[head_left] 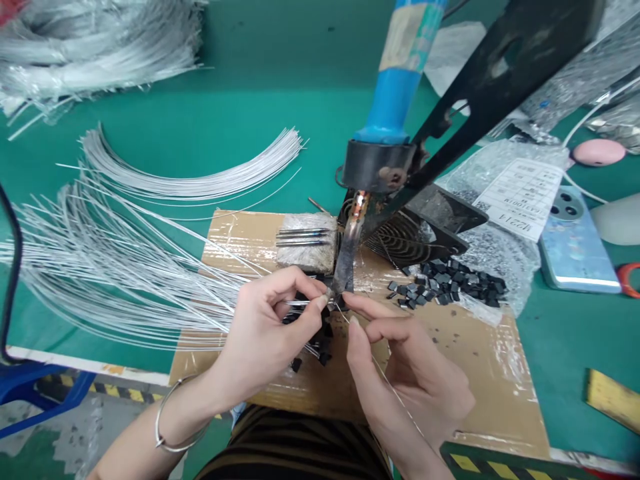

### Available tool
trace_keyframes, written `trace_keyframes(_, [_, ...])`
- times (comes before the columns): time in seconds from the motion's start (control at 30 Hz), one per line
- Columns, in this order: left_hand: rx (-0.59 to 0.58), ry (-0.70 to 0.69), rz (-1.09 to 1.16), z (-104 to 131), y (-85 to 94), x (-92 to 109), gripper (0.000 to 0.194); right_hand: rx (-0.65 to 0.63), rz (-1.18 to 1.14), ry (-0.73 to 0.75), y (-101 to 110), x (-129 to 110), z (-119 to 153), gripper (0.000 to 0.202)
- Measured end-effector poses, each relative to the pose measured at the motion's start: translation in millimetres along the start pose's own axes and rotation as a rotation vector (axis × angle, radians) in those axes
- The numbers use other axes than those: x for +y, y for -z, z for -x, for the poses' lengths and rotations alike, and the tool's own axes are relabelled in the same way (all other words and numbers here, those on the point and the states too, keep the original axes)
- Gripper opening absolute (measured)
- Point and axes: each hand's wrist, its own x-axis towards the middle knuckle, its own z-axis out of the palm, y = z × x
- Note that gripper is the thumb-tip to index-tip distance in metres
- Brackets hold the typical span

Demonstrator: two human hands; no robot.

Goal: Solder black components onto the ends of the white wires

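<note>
A soldering iron (393, 103) with a blue handle is clamped in a black metal stand (495, 87), its tip pointing down in front of me. Just left of the tip, my left hand (265, 340) is closed in a pinch on a white wire (299, 303); the wire's end is partly hidden by the fingertips. On the other side, my right hand (415, 367) pinches a strand of solder wire (395, 393) between thumb and index finger. The solder's upper end reaches the tip area. Black connectors (325, 337) lie beneath my hands, partly covered.
Cardboard (480, 380) covers the green table (330, 100). White wire bundles (200, 180) lie left. A small block (306, 250) bears several dark rods. Right are a black fan (410, 233), loose black pieces (450, 283), a labelled plastic bag (520, 193) and a phone (577, 247).
</note>
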Motion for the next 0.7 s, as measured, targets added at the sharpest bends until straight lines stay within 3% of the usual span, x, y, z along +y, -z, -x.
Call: trace_keyframes(0.7, [0.003, -0.021, -0.023, -0.9, 2.7, -1.6, 0.010, -0.002, 0.002, 0.058, -0.6, 1.8, -0.5, 0.018])
